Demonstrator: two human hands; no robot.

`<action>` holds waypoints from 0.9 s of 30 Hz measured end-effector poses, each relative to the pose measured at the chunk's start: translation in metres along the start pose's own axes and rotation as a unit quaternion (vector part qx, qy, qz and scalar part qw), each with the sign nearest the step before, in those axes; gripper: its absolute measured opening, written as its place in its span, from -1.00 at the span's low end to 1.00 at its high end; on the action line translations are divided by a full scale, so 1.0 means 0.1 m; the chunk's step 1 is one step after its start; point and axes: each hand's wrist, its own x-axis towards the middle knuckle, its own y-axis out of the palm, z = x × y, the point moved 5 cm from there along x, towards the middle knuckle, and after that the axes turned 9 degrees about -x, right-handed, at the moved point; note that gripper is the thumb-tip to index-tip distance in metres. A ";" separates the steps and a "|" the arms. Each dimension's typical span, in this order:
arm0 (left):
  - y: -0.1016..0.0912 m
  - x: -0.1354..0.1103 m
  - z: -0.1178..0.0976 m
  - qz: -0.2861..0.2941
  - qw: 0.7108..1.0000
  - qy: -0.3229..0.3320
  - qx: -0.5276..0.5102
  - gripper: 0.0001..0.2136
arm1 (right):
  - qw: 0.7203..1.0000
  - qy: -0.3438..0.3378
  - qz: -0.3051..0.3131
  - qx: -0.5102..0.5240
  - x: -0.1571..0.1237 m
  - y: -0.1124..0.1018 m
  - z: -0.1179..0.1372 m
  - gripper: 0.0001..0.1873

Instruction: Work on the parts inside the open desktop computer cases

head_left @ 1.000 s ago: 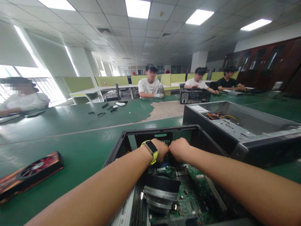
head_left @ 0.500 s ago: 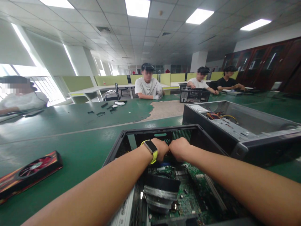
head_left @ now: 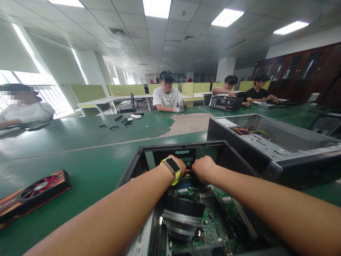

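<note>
An open black computer case (head_left: 183, 144) lies in front of me, with a green motherboard (head_left: 213, 222) inside it. My left hand (head_left: 178, 165), a watch with a yellow-green strap (head_left: 173, 170) on its wrist, is closed near the far end of the board. Just to its right is my right hand (head_left: 204, 168), also closed. Both hover by the blue memory slots (head_left: 186, 185); a thin reddish-orange edge shows between them. My fingertips and whatever they grip are hidden. Nearer me stands a round CPU cooler (head_left: 183, 217) with silver fins and a black top.
A red-and-black graphics card (head_left: 39, 193) lies on the green table at the left. A second open case (head_left: 266, 145) stands close on the right. Small black parts (head_left: 114, 128) lie farther off. Across the table, a person (head_left: 167, 94) sits; another handles a case (head_left: 226, 103).
My left hand has shifted slightly left, widening the gap between my hands. Across the table, a co-worker's case has tilted and moved right.
</note>
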 end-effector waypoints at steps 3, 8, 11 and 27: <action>0.01 -0.01 0.02 0.041 0.999 -0.031 0.009 -0.68 | 1.000 -0.002 0.008 -0.013 0.01 0.01 0.00 -0.58; -0.03 -0.03 -0.01 0.037 0.999 -0.030 0.012 -0.63 | 1.000 -0.004 0.014 -0.019 0.01 0.01 0.01 -0.60; -0.03 -0.03 -0.02 0.037 0.999 -0.027 0.015 -0.61 | 1.000 -0.006 0.021 -0.020 -0.01 0.00 0.01 -0.59; 0.02 0.04 0.05 0.023 0.999 -0.026 -0.001 -0.66 | 1.000 0.004 0.011 0.000 -0.02 -0.04 -0.03 -0.61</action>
